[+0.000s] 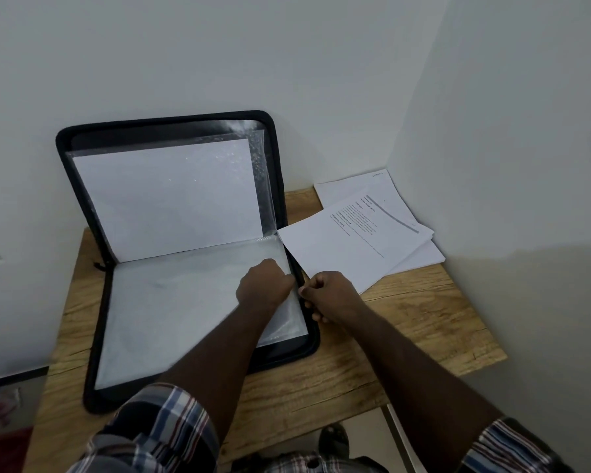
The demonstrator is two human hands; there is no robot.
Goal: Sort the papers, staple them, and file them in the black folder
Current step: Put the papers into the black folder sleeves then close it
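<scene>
While propped against the white wall, the black zip-edged fabric folder (171, 213) lies open on the light wood-grain counter (406, 322), upper half upright, clear plastic sleeves with white sheets inside. Printed white paper sheets (362, 240) sit fanned just right of it, near corner touching the folder's edge. Left hand (265, 285): grip curled at the lower sleeve's right edge, apparently pinching it. Right hand (330, 295): grip curled at the folder's right rim; can't tell what it holds.
</scene>
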